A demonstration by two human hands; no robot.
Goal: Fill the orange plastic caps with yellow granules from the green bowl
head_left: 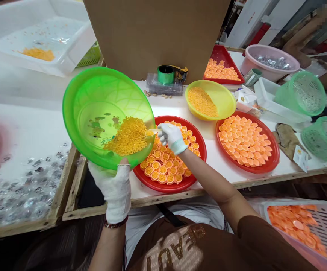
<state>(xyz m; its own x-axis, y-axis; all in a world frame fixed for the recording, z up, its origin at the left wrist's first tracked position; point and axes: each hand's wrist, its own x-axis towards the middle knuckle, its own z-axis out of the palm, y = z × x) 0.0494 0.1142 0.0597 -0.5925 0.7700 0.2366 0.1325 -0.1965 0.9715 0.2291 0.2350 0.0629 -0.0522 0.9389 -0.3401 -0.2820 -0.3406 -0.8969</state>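
Observation:
My gloved left hand (pixel 115 188) grips the near rim of a green bowl (pixel 107 86), which is tilted towards the right. Orange-yellow pellets (pixel 128 137) are heaped on the bowl's lower right side. In my gloved right hand (pixel 172 137) is a small pale spoon (pixel 151 132), its tip at the bowl's right rim by the pellets. Beneath that hand lies a red round tray (pixel 200 160) full of small orange cups (pixel 163 169); many have yellow pellets inside. The bowl covers the tray's left part.
A yellow bowl (pixel 227 101) of pellets and a red tray (pixel 274 160) of orange pieces stand right. Behind are a tape dispenser (pixel 166 75) and a cardboard box (pixel 155 34). Clear plastic pieces (pixel 36 188) cover the left table. Another person's arm (pixel 301 41) shows far right.

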